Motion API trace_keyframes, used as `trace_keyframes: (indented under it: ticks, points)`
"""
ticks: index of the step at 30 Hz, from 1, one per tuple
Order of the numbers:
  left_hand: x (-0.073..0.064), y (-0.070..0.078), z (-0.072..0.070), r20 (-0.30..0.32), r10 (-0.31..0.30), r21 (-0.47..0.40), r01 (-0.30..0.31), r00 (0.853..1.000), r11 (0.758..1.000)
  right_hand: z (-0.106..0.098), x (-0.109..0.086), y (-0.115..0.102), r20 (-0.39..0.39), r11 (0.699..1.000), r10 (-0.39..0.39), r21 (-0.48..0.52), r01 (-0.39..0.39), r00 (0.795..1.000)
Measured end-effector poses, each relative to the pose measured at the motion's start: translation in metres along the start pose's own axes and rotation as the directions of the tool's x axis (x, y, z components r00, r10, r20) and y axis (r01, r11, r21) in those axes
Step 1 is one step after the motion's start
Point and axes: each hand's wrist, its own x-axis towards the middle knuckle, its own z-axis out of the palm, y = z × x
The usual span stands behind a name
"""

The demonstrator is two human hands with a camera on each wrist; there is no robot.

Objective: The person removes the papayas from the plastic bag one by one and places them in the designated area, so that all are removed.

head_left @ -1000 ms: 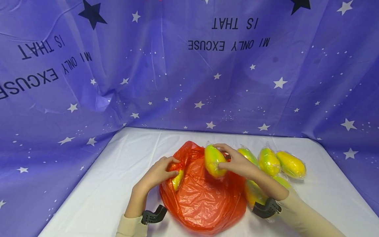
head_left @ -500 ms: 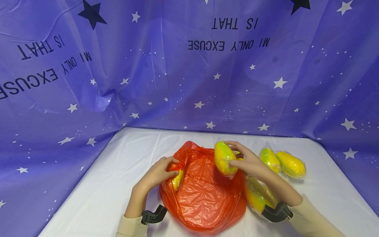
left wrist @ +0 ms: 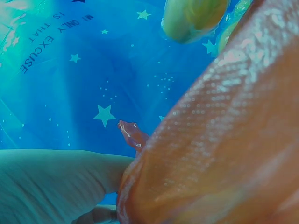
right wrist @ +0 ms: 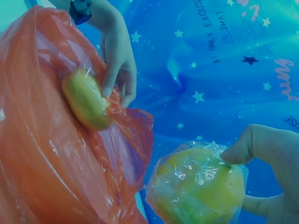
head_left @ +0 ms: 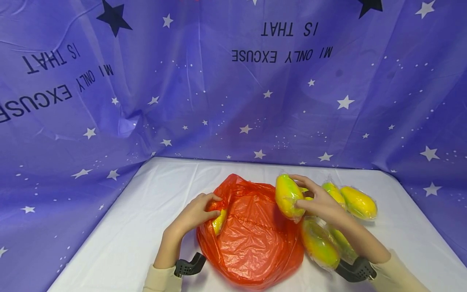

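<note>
My left hand (head_left: 195, 211) pinches the rim of a red plastic bag (head_left: 251, 251) on its left side. Just inside that rim a mango (head_left: 219, 222) shows; the right wrist view has this wrapped mango (right wrist: 86, 100) close to the left fingers. Over the bag's right edge, my right hand (head_left: 321, 202) grips another yellow-green mango (head_left: 288, 196) in clear film, thumb on one side and fingers on the other. In the left wrist view the bag's shiny side (left wrist: 224, 140) fills the right half, and the left fingertips are hidden behind it.
Several more wrapped mangoes lie right of the bag: one mango (head_left: 359, 202) at the far right, another mango (head_left: 321, 245) nearer, some partly behind the right arm. A white cloth (head_left: 146, 227) covers the table. A purple star-printed curtain (head_left: 219, 101) hangs around it.
My right hand has moved right with its mango, from above the bag's opening to its right edge. The left hand and the bag have stayed put.
</note>
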Motion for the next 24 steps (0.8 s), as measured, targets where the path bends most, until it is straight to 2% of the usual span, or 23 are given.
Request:
trace_keyframes:
  ticks: [7,14,24]
  points:
    - [0.001,0.0,0.001,0.002,0.0,0.006,0.0,1.0,1.0,-0.014,-0.012,0.008,-0.017,0.999,-0.042,-0.01,0.042,0.999]
    - [0.0,0.0,0.0,0.004,0.001,0.008,-0.001,1.0,1.0,-0.032,-0.028,0.011,-0.05,1.0,-0.01,-0.028,0.008,0.999]
    - [0.0,0.0,0.001,0.006,-0.005,0.004,0.005,1.0,1.0,-0.052,-0.047,0.021,-0.059,0.996,-0.029,-0.091,0.023,0.998]
